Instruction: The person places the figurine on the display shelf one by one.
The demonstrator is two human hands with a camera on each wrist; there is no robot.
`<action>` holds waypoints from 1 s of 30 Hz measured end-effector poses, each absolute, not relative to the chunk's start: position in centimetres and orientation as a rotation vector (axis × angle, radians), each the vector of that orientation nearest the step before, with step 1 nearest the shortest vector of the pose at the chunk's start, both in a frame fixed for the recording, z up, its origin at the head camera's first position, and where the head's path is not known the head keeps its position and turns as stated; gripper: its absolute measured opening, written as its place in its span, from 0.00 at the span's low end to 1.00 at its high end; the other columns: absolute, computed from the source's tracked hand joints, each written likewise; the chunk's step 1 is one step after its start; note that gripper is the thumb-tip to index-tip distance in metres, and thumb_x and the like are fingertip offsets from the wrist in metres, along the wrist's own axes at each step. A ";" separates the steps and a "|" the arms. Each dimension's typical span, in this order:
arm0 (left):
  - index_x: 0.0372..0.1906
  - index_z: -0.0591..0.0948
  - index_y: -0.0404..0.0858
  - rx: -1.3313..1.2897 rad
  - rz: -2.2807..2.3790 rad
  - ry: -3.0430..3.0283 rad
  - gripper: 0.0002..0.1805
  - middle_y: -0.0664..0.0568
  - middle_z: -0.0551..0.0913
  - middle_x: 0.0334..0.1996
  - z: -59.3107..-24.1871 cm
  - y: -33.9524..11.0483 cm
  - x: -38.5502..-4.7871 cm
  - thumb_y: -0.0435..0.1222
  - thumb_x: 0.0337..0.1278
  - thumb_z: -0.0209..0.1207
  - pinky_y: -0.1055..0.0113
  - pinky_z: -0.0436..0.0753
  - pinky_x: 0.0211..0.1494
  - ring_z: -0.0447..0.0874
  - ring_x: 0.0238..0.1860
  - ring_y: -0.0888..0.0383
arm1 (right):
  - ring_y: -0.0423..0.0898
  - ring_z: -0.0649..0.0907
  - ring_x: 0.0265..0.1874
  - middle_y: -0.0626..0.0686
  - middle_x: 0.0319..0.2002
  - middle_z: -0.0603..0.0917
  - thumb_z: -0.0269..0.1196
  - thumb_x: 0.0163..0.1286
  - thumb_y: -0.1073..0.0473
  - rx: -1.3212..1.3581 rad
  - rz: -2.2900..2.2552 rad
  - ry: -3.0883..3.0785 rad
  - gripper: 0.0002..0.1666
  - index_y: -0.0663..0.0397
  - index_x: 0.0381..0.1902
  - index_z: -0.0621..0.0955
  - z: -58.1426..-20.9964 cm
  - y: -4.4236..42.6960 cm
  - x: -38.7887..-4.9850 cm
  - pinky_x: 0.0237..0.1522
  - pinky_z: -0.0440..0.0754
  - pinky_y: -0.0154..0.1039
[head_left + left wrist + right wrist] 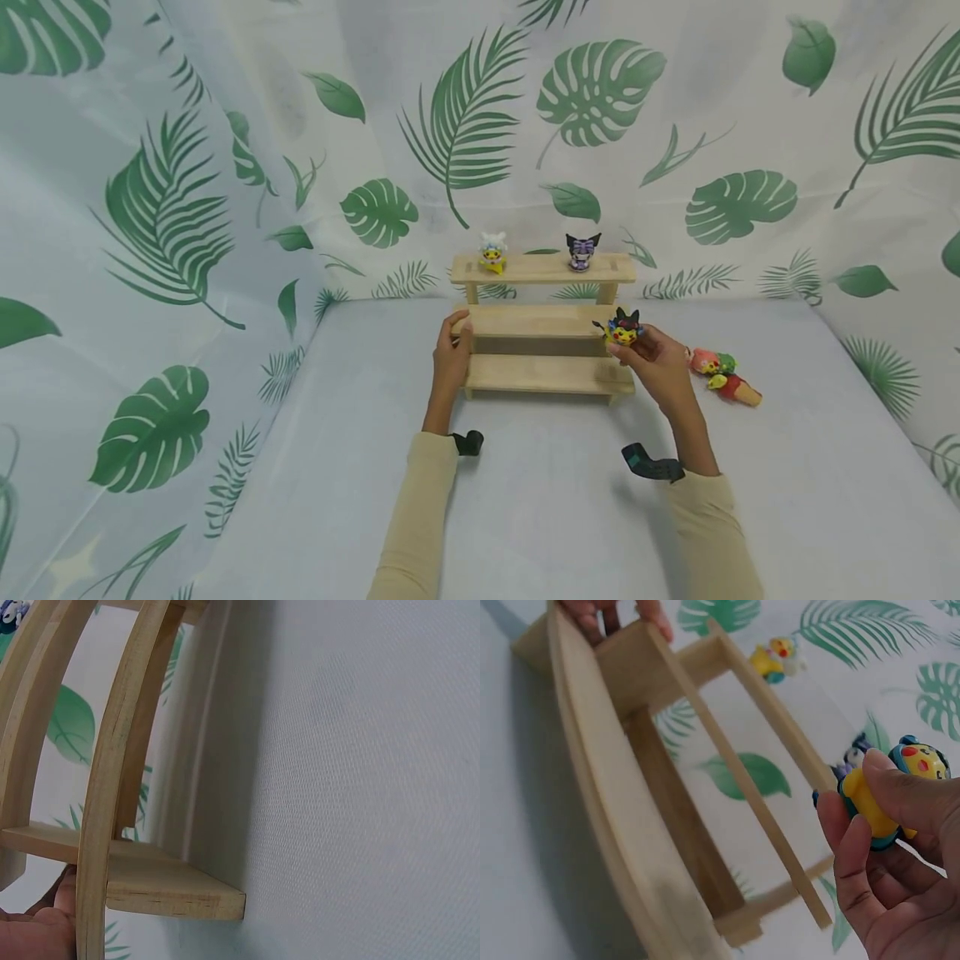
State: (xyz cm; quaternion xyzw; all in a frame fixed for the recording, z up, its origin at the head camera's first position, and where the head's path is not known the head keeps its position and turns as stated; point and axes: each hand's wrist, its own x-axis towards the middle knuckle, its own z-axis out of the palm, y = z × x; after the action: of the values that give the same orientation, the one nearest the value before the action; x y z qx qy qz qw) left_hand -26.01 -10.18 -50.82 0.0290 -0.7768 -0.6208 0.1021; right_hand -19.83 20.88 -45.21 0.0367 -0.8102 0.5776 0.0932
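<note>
A three-tier wooden display stand stands against the back wall. My left hand grips the left end of its middle tier; in the left wrist view only part of this hand shows, beside the wood. My right hand pinches a small yellow figurine with a dark, pointed-eared hood, just above the right end of the lower tiers. In the right wrist view the figurine sits between thumb and fingers. On the top tier stand a yellow figurine with a white hat and a purple-and-black figurine.
Several small figurines lie on the white tabletop right of the stand, among them a pink one and a red one with a cone-shaped tan end. A leaf-printed cloth hangs behind and along the sides.
</note>
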 end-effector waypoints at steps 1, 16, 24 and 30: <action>0.62 0.74 0.60 0.086 -1.833 -2.293 0.18 0.51 0.77 0.61 -50.8 -10.2 -26.0 0.53 0.71 0.50 0.53 0.78 0.54 0.80 0.51 0.52 | 0.25 0.81 0.40 0.49 0.47 0.80 0.67 0.66 0.55 0.130 1.745 -2.390 0.29 0.66 0.60 0.74 -45.1 20.5 -20.1 0.39 0.81 0.23; 0.62 0.74 0.59 0.097 -1.821 -2.309 0.18 0.47 0.82 0.52 -50.5 -10.1 -26.0 0.52 0.72 0.50 0.55 0.79 0.50 0.81 0.49 0.52 | 0.61 0.85 0.49 0.67 0.48 0.82 0.71 0.59 0.68 0.404 1.565 -2.429 0.23 0.69 0.51 0.77 -44.8 14.1 -25.5 0.44 0.84 0.33; 0.62 0.74 0.60 0.102 -1.823 -2.318 0.18 0.48 0.80 0.55 -50.7 -10.2 -26.1 0.53 0.71 0.50 0.53 0.78 0.52 0.80 0.50 0.52 | 0.59 0.85 0.45 0.64 0.45 0.83 0.73 0.58 0.63 0.474 1.426 -2.463 0.22 0.66 0.47 0.79 -45.9 11.0 -27.3 0.44 0.83 0.51; 0.62 0.73 0.61 0.105 -1.834 -2.320 0.18 0.48 0.81 0.53 -50.9 -10.3 -26.2 0.53 0.71 0.50 0.53 0.78 0.52 0.81 0.50 0.52 | 0.58 0.84 0.44 0.63 0.45 0.83 0.73 0.58 0.61 0.454 1.322 -2.469 0.21 0.65 0.46 0.80 -46.6 9.1 -28.1 0.46 0.81 0.51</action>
State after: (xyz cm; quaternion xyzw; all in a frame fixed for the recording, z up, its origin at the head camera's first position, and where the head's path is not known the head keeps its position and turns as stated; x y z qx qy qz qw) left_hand -26.25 -10.29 -50.90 0.0354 -0.7807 -0.6172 0.0910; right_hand -28.08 9.09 -46.57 0.1581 -0.8601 0.4607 0.1516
